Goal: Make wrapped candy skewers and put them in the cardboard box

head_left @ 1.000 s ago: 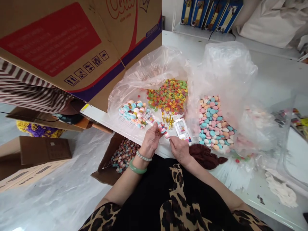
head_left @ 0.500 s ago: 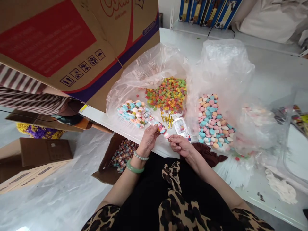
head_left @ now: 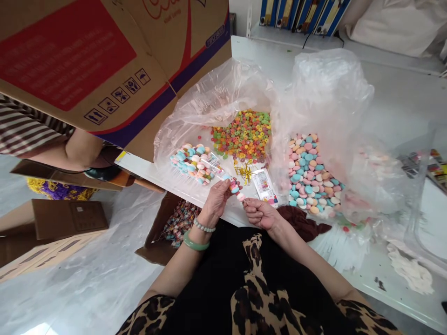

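My left hand (head_left: 217, 199), wearing a bead bracelet and a green bangle, is closed around a candy skewer (head_left: 235, 190) threaded with blue, pink and red pieces. At the skewer's lower end my right hand (head_left: 260, 213) is closed in a pinch; the thin end between its fingertips is too small to make out. Just beyond lie gold twist ties (head_left: 245, 172) and a small printed packet (head_left: 264, 186). Pastel oval candies (head_left: 192, 162) are heaped left of them, with ring-shaped candies (head_left: 242, 135) in an open plastic bag behind. More pastel ovals (head_left: 309, 174) spread to the right.
A large printed carton (head_left: 115, 70) stands at the left, with another person's arm (head_left: 75, 149) beneath it. Below the table edge, an open box (head_left: 153, 232) holds many finished-looking skewers (head_left: 181, 221). A brown cloth (head_left: 303, 222) and white sticks (head_left: 344, 249) lie at the right.
My hands stay nearly in place at the skewer, the right fingers shifting slightly. The other person's arm shows more below the carton. The view has tilted a little.
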Motion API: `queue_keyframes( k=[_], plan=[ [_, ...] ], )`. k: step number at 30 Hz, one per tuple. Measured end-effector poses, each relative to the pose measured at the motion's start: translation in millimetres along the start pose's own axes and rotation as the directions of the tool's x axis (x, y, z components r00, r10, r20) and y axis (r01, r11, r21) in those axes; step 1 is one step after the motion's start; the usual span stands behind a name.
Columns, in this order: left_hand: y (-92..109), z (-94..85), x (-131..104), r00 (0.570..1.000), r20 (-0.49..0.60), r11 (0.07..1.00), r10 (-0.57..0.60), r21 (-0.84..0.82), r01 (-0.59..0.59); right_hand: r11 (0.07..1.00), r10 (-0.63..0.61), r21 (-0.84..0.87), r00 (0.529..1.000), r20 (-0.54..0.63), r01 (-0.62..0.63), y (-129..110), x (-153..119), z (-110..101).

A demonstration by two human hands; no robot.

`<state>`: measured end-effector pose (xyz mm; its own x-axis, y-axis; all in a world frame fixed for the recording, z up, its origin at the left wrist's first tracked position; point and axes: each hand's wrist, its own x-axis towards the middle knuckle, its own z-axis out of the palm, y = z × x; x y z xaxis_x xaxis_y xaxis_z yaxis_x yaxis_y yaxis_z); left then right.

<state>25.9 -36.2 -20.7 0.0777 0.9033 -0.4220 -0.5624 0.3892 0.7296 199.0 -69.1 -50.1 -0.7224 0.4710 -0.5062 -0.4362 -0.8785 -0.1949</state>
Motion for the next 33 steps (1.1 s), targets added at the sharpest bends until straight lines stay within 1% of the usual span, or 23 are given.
queue_keyframes(
  k=[3,5,7,9,11,12,14,16,18,19,20,21,23,24,25,26,27,28,29,30,31,32,33],
  plan=[
    [-7,2.1,-3,1.000,0.002,0.999,-0.009,-0.041,0.009,0.996,-0.088,-0.012,0.996,-0.020,0.088,-2,-1,3],
    [-11,2.7,-4,0.999,-0.006,0.997,-0.033,-0.068,0.032,0.979,-0.192,-0.085,0.980,-0.060,0.186,0,-1,7],
    [-12,2.1,-3,0.996,0.001,0.993,-0.087,-0.076,0.087,0.925,-0.332,-0.243,0.933,-0.142,0.292,3,-2,11],
    [-9,0.2,0,0.995,0.009,0.993,-0.096,-0.069,0.097,0.828,-0.477,-0.437,0.851,-0.220,0.351,5,-3,16],
    [-2,-2.7,4,0.999,0.006,0.997,-0.038,-0.060,0.039,0.736,-0.576,-0.579,0.775,-0.262,0.351,5,-4,20],
    [1,-4.2,6,1.000,-0.003,0.998,-0.004,-0.060,0.004,0.705,-0.602,-0.621,0.750,-0.272,0.342,4,-4,21],
    [8,-6.5,9,0.999,-0.016,0.997,0.034,-0.069,-0.035,0.672,-0.632,-0.664,0.721,-0.285,0.327,0,-5,21],
    [13,-7.2,11,0.999,-0.027,0.997,0.043,-0.067,-0.045,0.655,-0.642,-0.688,0.711,-0.288,0.313,-3,-5,20],
    [15,-6.1,11,0.996,-0.067,0.997,0.060,-0.038,-0.063,0.602,-0.670,-0.740,0.695,-0.263,0.300,-5,-5,17],
    [16,-5.1,10,0.993,-0.097,0.997,0.068,-0.017,-0.070,0.541,-0.699,-0.792,0.675,-0.237,0.282,-6,-6,16],
    [16,-3.7,9,0.989,-0.129,0.997,0.078,0.007,-0.078,0.448,-0.740,-0.859,0.642,-0.201,0.248,-5,-7,15],
    [15,-2.0,7,0.984,-0.154,0.996,0.089,0.029,-0.085,0.321,-0.788,-0.927,0.597,-0.149,0.192,-5,-8,14],
    [12,2.0,5,0.977,-0.176,0.992,0.118,0.065,-0.108,-0.002,-0.869,-1.000,0.494,0.012,0.022,-2,-10,11],
    [10,4.5,3,0.975,-0.179,0.990,0.133,0.075,-0.121,-0.166,-0.883,-0.983,0.455,0.116,-0.072,0,-11,11],
    [8,7.1,2,0.973,-0.181,0.988,0.143,0.078,-0.130,-0.311,-0.875,-0.938,0.432,0.220,-0.152,2,-11,10],
    [5,9.8,1,0.971,-0.186,0.988,0.147,0.075,-0.136,-0.427,-0.851,-0.879,0.423,0.312,-0.210,5,-10,9],
    [2,12.6,1,0.970,-0.193,0.988,0.147,0.068,-0.136,-0.511,-0.819,-0.824,0.428,0.381,-0.244,6,-8,9],
    [-1,15.2,0,0.970,-0.198,0.989,0.141,0.060,-0.132,-0.562,-0.793,-0.787,0.438,0.424,-0.254,8,-7,8],
    [-4,17.4,0,0.970,-0.202,0.991,0.131,0.051,-0.124,-0.581,-0.778,-0.777,0.447,0.442,-0.242,9,-5,8],
    [-7,19.0,0,0.972,-0.204,0.993,0.120,0.040,-0.114,-0.565,-0.781,-0.798,0.450,0.434,-0.210,10,-3,8],
    [-8,19.8,0,0.974,-0.203,0.995,0.104,0.027,-0.101,-0.510,-0.800,-0.846,0.449,0.399,-0.157,10,-1,8],
    [-9,19.7,1,0.976,-0.202,0.996,0.083,0.011,-0.083,-0.412,-0.826,-0.907,0.454,0.335,-0.081,9,0,9],
    [-8,18.8,2,0.979,-0.194,0.998,0.055,-0.004,-0.057,-0.269,-0.849,-0.963,0.470,0.242,0.012,8,1,9]
  ],
)
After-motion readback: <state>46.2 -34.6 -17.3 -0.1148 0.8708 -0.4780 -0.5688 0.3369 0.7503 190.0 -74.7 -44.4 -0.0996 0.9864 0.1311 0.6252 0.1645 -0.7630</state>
